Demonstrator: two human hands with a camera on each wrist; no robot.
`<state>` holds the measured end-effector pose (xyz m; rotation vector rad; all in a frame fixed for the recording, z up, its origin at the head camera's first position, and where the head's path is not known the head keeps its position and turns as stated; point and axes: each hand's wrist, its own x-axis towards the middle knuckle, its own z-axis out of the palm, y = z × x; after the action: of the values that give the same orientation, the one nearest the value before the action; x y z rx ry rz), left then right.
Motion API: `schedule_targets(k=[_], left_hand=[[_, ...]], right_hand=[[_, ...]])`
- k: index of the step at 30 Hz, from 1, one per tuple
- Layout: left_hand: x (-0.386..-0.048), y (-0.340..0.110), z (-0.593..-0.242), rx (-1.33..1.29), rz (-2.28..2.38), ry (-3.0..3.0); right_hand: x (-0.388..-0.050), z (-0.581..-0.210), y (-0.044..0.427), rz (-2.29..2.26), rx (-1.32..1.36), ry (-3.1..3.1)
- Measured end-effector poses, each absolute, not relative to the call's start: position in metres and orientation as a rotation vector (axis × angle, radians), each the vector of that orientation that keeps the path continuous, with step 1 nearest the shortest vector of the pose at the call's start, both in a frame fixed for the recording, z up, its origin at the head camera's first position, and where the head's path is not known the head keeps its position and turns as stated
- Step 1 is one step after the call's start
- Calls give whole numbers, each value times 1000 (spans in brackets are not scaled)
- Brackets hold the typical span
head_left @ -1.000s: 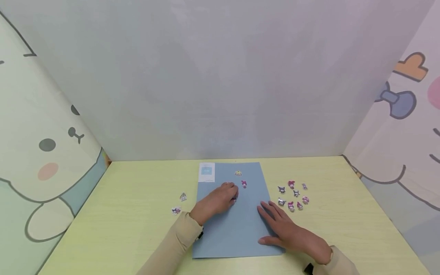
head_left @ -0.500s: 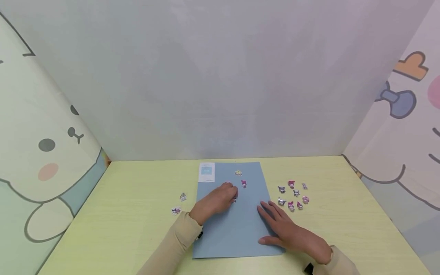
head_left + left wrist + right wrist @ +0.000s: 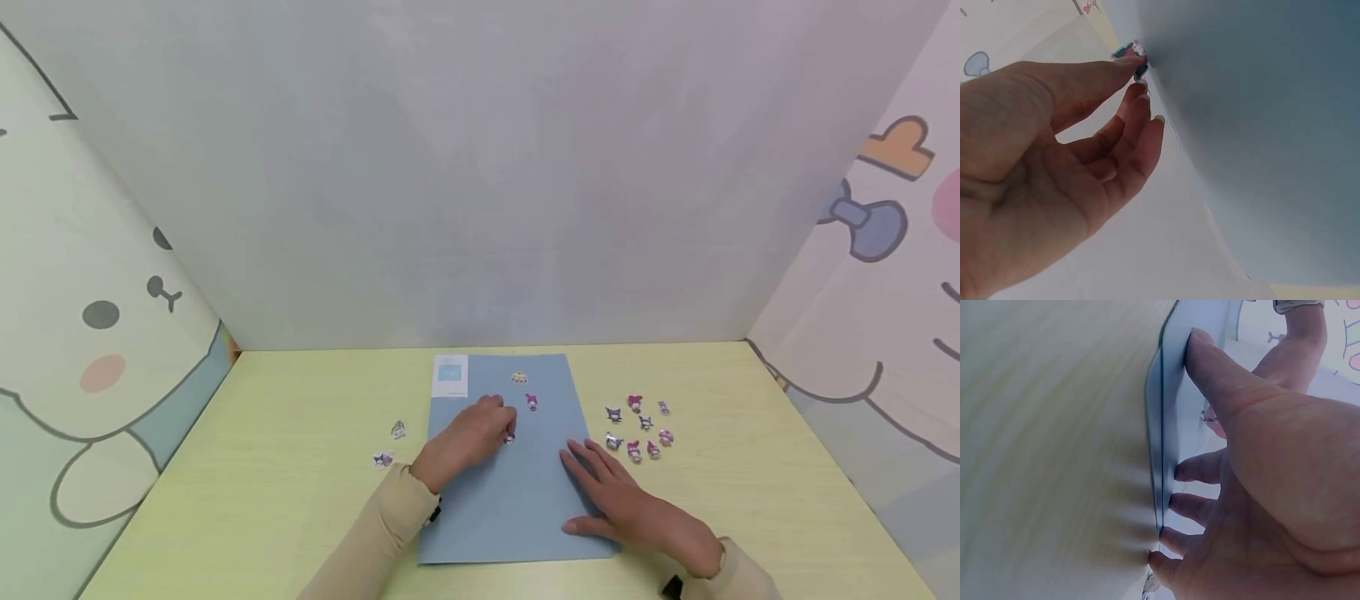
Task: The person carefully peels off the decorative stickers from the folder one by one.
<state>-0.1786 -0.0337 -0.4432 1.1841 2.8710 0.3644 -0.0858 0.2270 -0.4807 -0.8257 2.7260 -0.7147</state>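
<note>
A blue-grey sheet (image 3: 525,508) lies on the table, a white label (image 3: 450,385) at its top left corner. Over its middle, the left hand (image 3: 468,435) pinches a small character sticker (image 3: 510,438) between thumb and fingers, against the sheet; the left wrist view shows the sticker (image 3: 1137,50) at the thumb tip. A pink sticker (image 3: 531,402) and a yellow one (image 3: 519,377) lie further up the sheet. With fingers spread, the right hand (image 3: 633,504) rests on the sheet's right edge; its thumb and fingertips press there in the right wrist view.
Right of the sheet, several small stickers (image 3: 634,451) lie on the pale wooden table (image 3: 750,467). Two more, one of them a rainbow-like sticker (image 3: 398,429), lie left of it. A plain grey wall (image 3: 480,208) stands behind, with cartoon-printed panels at both sides.
The left hand's fingers have shifted slightly, and more of the sticker beneath them shows. The right hand stays in place on the sheet.
</note>
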Motion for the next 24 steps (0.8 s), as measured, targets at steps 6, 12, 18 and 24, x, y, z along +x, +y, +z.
schedule_targets(k=[6,12,18,24], left_hand=[[-179,-37,-444,1194,418,2856],[-178,-41,-444,1179,530,2838],[-180,-45,-445,1172,571,2843],[-177,-52,-445,1144,609,2853]], right_hand=[[-85,-480,227,-725,-828,2729],[-85,-478,226,-732,-820,2727],[-85,-477,226,-730,-820,2724],[-85,-476,226,-730,-824,2723]])
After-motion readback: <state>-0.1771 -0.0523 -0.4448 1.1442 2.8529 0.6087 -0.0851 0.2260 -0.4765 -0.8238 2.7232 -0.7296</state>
